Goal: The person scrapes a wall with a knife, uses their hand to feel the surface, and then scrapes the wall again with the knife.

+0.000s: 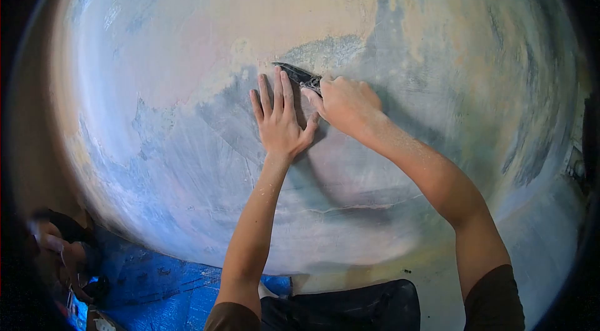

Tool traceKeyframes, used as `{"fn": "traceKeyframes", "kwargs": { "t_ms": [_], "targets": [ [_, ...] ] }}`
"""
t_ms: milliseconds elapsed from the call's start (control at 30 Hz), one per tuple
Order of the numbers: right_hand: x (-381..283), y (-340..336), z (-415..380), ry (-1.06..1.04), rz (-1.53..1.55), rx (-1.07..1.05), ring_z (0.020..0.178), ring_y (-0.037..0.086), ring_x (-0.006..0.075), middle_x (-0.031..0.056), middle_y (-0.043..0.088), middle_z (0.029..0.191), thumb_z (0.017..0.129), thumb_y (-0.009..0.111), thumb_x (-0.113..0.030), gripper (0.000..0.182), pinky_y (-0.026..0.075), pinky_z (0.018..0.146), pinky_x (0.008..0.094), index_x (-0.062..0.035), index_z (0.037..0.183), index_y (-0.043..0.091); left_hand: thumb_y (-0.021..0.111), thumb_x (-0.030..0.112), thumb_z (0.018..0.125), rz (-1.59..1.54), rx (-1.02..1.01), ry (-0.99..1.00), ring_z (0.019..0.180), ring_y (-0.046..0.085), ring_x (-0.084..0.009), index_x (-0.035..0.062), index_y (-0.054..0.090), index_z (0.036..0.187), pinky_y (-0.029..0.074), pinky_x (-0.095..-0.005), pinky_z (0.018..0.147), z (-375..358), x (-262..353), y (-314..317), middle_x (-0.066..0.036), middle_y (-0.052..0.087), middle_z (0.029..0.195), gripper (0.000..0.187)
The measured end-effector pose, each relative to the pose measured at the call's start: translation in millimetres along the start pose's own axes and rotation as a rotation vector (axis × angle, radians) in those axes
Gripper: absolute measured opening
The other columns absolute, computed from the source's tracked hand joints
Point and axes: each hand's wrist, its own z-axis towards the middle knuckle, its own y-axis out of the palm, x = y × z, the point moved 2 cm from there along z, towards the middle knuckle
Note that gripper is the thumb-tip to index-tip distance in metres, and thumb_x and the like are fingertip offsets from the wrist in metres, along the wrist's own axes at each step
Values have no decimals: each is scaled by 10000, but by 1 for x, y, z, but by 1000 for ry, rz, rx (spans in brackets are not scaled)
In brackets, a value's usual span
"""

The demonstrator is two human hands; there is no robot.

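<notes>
A large curved surface (187,50), mottled in pale blue, pink, yellow and grey, fills most of the head view. My left hand (280,115) lies flat on it with the fingers spread, the fingertips near a dark, pointed tool (297,74). The tool's tip points left, and its rear end is in my right hand (345,101), whose fingers are wrapped round it. The tool rests at the surface just below a rough, speckled grey patch (325,51). Pale dust covers both forearms. My right hand hides the tool's handle.
Blue sheeting (156,287) covers the floor at the lower left. Another person (62,243) is partly visible at the far left edge. My dark-clothed lap (356,309) shows at the bottom. A thin crack (350,208) runs across the surface below my hands.
</notes>
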Motion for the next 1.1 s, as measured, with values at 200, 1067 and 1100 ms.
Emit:
{"fn": "traceKeyframes", "kwargs": {
  "t_ms": [200,1067,1100],
  "targets": [
    [0,0,2,-4,-20,15,737,738,374,202,726,777,1042,477,-504,562,588,659,475,-10,941,725,565,586,873,16,-8,-21,1571,102,-394,20,235,1612,30,-579,1251,1,1,0,-134,242,1684,988],
    [-13,8,-5,91,74,35,753,753,335,197,741,816,1059,458,-473,560,602,653,435,13,929,705,477,572,892,93,2,-32,1587,99,-320,42,214,1625,-114,-645,1208,-1,-3,7,-90,246,1693,943],
    [-15,8,-7,100,66,32,761,758,319,186,746,827,1060,462,-460,545,606,659,423,8,932,712,476,571,893,86,1,-28,1587,96,-321,40,217,1624,-113,-646,1208,-2,-3,6,-91,250,1692,940]
  ]
}}
